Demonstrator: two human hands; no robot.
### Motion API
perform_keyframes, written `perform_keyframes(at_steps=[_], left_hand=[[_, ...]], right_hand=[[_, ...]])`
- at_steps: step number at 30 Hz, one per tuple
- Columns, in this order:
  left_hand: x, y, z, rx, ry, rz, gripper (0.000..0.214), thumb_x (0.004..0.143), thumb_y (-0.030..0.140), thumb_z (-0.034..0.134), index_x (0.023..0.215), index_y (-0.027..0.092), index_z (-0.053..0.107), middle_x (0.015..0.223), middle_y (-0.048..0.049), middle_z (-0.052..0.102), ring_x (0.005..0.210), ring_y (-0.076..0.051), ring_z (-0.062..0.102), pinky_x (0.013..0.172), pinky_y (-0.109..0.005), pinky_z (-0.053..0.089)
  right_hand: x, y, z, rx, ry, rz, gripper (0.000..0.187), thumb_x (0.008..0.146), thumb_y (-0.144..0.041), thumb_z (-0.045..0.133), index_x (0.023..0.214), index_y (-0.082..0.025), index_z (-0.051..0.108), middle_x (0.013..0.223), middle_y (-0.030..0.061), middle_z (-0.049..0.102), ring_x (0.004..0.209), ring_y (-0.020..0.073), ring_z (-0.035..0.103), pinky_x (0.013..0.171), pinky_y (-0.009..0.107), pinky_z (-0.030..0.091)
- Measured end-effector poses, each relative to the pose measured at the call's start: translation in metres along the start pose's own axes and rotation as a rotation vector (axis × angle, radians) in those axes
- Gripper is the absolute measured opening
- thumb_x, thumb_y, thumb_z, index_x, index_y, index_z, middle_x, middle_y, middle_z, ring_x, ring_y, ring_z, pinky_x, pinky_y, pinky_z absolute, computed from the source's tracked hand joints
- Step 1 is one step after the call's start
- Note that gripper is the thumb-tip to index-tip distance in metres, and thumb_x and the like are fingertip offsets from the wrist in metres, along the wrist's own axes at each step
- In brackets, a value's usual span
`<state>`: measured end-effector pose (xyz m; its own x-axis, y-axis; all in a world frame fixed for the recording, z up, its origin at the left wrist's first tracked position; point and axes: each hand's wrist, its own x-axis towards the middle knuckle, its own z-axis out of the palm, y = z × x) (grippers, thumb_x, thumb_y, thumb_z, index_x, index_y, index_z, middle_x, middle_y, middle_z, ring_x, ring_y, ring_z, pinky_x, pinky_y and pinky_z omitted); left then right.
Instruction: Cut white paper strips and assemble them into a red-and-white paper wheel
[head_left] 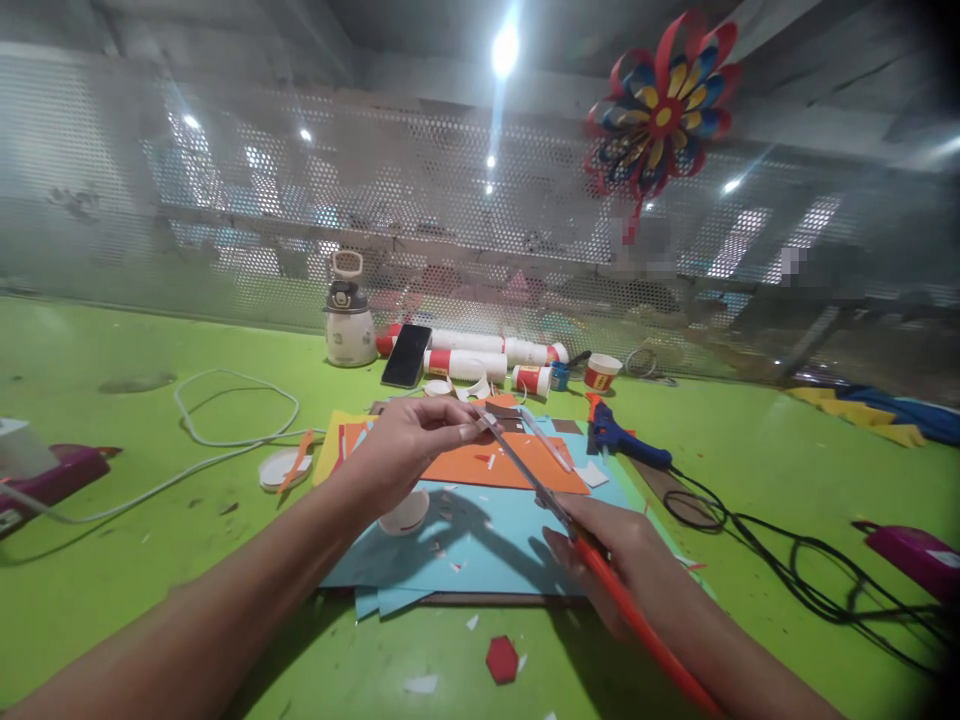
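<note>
My right hand [611, 555] grips a pair of scissors [551, 508] with red handles, its blades reaching up and left toward my other hand. Between the thumb and fingers of my left hand [420, 440] is a small piece of white paper [489, 419], right at the blade tips. Whether the blades touch it I cannot tell. Beneath both hands lie light blue paper sheets [480, 540] and an orange sheet [540, 470], strewn with tiny paper scraps. A white paper disc [403, 512] rests on the blue paper below my left wrist.
A blue glue gun [630, 440] with a black cable [795, 560] lies on the right. At the back stand a bottle [350, 325], a phone [407, 355] and stacked paper cups [469, 364]. A red hexagon [502, 660] lies near the front. A white cable [172, 475] crosses the left side.
</note>
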<state>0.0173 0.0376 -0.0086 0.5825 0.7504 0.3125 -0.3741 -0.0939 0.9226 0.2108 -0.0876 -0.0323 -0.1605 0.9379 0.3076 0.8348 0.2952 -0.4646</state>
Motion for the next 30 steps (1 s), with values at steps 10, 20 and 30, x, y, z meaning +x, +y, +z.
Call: perform_keyframes(at_steps=[10, 20, 30], left_hand=[[0.000, -0.004, 0.000, 0.013, -0.003, -0.012, 0.009, 0.069, 0.020, 0.070, 0.064, 0.014, 0.068, 0.083, -0.0085, 0.070, 0.089, -0.022, 0.064, 0.093, -0.042, 0.043], [0.000, -0.003, 0.001, -0.003, -0.008, -0.038, 0.009, 0.069, 0.018, 0.070, 0.061, 0.014, 0.067, 0.080, -0.0079, 0.070, 0.087, -0.020, 0.065, 0.093, -0.040, 0.042], [0.000, 0.001, -0.004, -0.128, 0.020, -0.143, 0.007, 0.067, 0.015, 0.070, 0.061, 0.012, 0.068, 0.105, -0.0137, 0.066, 0.102, -0.023, 0.058, 0.093, -0.040, 0.042]], right_hand=[[-0.001, 0.007, 0.006, -0.102, 0.040, -0.068, 0.017, 0.085, -0.015, 0.044, 0.069, -0.019, 0.048, 0.059, -0.0025, 0.051, 0.053, 0.0113, 0.042, 0.049, 0.022, 0.032], [-0.002, 0.013, 0.008, -0.175, 0.023, -0.089, 0.013, 0.081, -0.012, 0.044, 0.072, -0.018, 0.051, 0.059, -0.0021, 0.052, 0.052, 0.0119, 0.043, 0.050, 0.023, 0.034], [0.013, 0.025, 0.000, -0.211, 0.207, -0.023, 0.022, 0.086, -0.031, 0.048, 0.086, -0.016, 0.063, 0.068, 0.0049, 0.067, 0.057, 0.0169, 0.059, 0.055, 0.025, 0.043]])
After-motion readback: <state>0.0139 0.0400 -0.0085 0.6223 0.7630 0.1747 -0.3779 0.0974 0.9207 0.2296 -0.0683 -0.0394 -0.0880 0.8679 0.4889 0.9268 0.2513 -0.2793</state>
